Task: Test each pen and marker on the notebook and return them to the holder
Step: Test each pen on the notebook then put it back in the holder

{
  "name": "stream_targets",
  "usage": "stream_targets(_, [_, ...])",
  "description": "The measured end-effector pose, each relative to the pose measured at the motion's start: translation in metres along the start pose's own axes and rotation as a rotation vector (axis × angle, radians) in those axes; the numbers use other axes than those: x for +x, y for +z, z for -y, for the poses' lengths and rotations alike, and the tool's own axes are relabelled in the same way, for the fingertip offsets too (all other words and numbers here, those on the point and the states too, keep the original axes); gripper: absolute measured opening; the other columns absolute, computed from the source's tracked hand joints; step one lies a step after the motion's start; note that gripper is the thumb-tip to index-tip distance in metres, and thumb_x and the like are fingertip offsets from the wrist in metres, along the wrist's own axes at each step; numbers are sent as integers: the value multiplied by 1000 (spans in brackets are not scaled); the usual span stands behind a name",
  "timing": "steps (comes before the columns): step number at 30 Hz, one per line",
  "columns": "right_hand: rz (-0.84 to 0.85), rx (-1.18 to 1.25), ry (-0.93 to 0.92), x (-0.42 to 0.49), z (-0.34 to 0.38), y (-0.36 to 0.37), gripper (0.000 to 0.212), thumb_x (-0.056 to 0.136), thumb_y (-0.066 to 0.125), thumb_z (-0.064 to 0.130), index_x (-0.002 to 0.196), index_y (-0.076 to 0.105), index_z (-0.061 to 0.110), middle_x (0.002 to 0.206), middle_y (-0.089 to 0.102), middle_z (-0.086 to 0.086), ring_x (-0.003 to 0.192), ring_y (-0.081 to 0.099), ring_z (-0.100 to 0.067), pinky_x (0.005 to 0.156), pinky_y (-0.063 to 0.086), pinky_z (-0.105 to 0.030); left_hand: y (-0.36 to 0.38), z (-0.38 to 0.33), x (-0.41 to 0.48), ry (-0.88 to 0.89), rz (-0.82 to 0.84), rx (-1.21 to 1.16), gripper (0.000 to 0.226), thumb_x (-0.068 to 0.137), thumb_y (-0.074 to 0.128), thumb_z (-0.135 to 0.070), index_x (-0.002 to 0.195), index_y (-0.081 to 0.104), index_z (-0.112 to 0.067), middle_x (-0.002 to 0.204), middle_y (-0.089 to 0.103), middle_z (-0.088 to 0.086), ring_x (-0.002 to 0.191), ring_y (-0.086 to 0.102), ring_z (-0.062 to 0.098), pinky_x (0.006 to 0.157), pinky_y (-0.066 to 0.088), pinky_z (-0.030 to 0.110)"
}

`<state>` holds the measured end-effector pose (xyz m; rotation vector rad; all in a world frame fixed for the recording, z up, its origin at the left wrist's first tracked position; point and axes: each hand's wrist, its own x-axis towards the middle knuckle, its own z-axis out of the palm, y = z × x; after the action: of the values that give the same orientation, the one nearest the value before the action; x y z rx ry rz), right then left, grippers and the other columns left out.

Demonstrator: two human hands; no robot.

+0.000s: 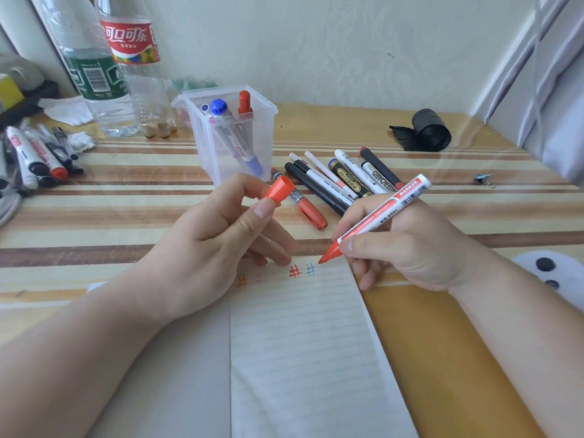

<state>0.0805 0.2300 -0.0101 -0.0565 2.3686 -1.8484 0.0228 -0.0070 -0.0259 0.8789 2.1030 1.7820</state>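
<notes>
My right hand grips an uncapped red marker, its tip hovering at the top edge of the open lined notebook, just right of a red and a blue hash mark. My left hand pinches the marker's red cap between thumb and forefinger, while its lower fingers rest on the page. The clear plastic holder stands behind, with a blue-capped marker, a red-capped one and another pen inside. Several pens and markers lie loose to the holder's right.
A second heap of markers lies at the left edge. Two plastic bottles stand at the back left. A black roll sits at the back right, a binder clip further right. The table has a striped cover.
</notes>
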Motion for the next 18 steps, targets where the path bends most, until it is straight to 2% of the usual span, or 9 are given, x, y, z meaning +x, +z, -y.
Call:
stream_targets(4, [-26, -36, -25, 2, 0, 2, 8, 75, 67, 8, 72, 72, 14, 57, 59, -8, 51, 57, -20, 43, 50, -30, 0, 3, 1, -3, 34, 38, 28, 96, 43, -47, 102, 48, -20, 93, 79, 6, 84, 77, 27, 73, 56, 42])
stream_targets(11, [-34, -106, -35, 2, 1, 3, 3, 76, 69, 9, 73, 71, 9, 56, 59, -5, 50, 57, -18, 41, 48, -28, -1, 3, 1, -10, 28, 26, 31, 93, 45, -50, 103, 49, -20, 91, 79, 6, 84, 78, 27, 79, 57, 51])
stream_targets(15, [-35, -183, -33, 1, 3, 3, 10, 85, 70, -2, 77, 69, 3, 55, 58, -2, 52, 57, -17, 43, 49, -30, 1, 3, 1, -7, 21, 37, 25, 97, 46, -46, 101, 49, -22, 90, 79, 6, 82, 78, 26, 74, 55, 43])
stream_targets(18, [-54, -204, -13, 2, 5, 4, 12, 85, 65, -5, 75, 67, 3, 54, 56, -5, 49, 55, -17, 42, 48, -29, 1, 2, 2, -14, 16, 34, 19, 96, 44, -39, 101, 50, -21, 89, 79, 7, 82, 78, 26, 73, 54, 41])
